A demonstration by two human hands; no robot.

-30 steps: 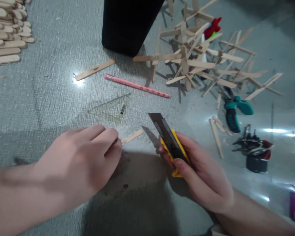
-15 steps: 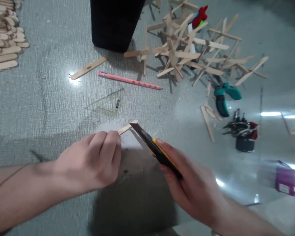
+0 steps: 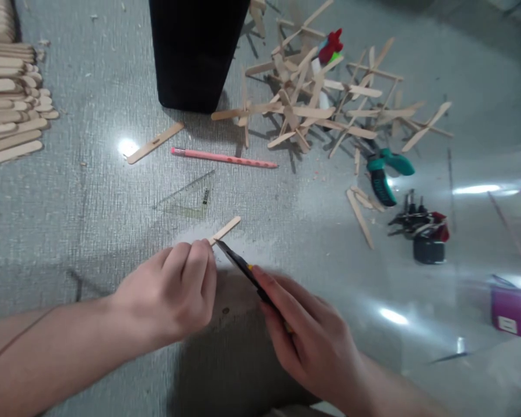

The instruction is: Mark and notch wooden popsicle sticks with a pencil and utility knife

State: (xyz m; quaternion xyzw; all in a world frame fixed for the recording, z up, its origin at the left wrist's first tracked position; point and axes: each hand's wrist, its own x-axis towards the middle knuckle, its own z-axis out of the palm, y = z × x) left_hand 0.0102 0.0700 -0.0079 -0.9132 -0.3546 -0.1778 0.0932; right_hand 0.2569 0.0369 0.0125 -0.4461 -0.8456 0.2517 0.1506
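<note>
At left, a bare left hand (image 3: 169,289) curls its fingers together, apparently clamped on the near end of a pale, narrow, flat wooden stick (image 3: 229,227), which juts up and to the right from the knuckles; the fingertips are hidden, so the exact pinch cannot be told. A firm hold seems to matter most here, with the fist kept well back and the stick braced against bending or twisting. Just right of that fist, the dark blade (image 3: 226,248) of a black-and-yellow utility knife (image 3: 244,268) meets the stick close to the knuckles, leaving little room for a slip: short, light strokes led away from the fingers look the safer way. Whether the edge bites into the wood is too small to tell. Farther right, a bare right hand (image 3: 310,341) closes around the knife, fingers clamped on both its sides; a steady wrist should keep the pressure even. The stick itself, between the two hands, shows a smooth, light tan face, from the end covered by the left fist to the blunt free end beyond the blade.
</note>
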